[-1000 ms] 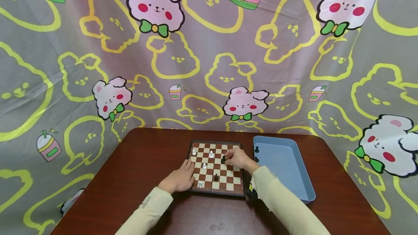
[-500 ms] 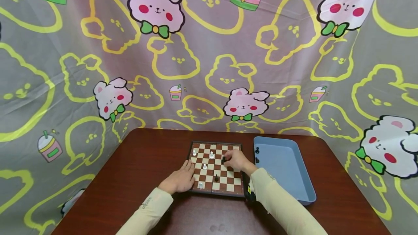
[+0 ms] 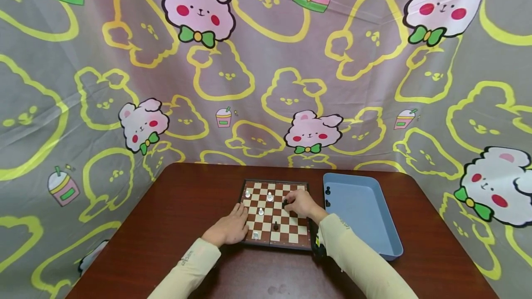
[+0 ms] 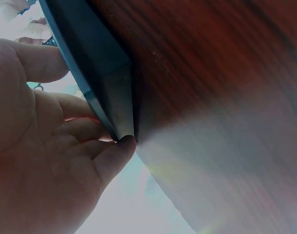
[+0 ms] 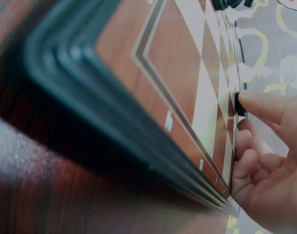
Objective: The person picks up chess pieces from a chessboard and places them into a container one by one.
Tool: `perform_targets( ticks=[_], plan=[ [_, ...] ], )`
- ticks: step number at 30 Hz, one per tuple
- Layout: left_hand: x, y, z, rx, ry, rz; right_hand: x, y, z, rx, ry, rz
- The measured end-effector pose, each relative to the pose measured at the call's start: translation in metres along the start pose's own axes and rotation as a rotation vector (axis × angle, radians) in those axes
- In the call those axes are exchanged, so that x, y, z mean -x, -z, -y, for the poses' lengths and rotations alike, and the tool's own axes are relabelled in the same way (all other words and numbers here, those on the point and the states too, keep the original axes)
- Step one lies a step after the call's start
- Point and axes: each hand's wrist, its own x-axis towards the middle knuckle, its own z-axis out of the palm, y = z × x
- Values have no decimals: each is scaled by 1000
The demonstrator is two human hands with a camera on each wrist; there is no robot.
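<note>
A brown-and-cream chessboard (image 3: 291,239) with a dark rim lies on the table. On its right half, my right hand (image 3: 302,203) pinches a black chess piece (image 3: 284,203) between thumb and fingers; the right wrist view shows the piece (image 5: 240,105) low against the squares. My left hand (image 3: 226,230) rests along the board's left edge, fingers extended, and the left wrist view has its fingertips at the dark side wall (image 4: 107,73). Several white pieces, one a pawn (image 3: 261,212), stand on the left half. Another black piece (image 3: 276,226) stands near the front middle.
To the right of the board is a blue tray (image 3: 392,225), with two black pieces (image 3: 328,191) visible at its left side. Something black with a yellow mark (image 3: 318,246) sits under my right forearm. A patterned curtain (image 3: 266,82) hangs behind the table (image 3: 187,197).
</note>
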Motion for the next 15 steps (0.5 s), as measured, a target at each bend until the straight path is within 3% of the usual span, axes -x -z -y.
perform_targets(
  ticks=[15],
  plan=[
    [0,1,0,-3,3,1,2,4,0,-35,14,-6]
  ],
)
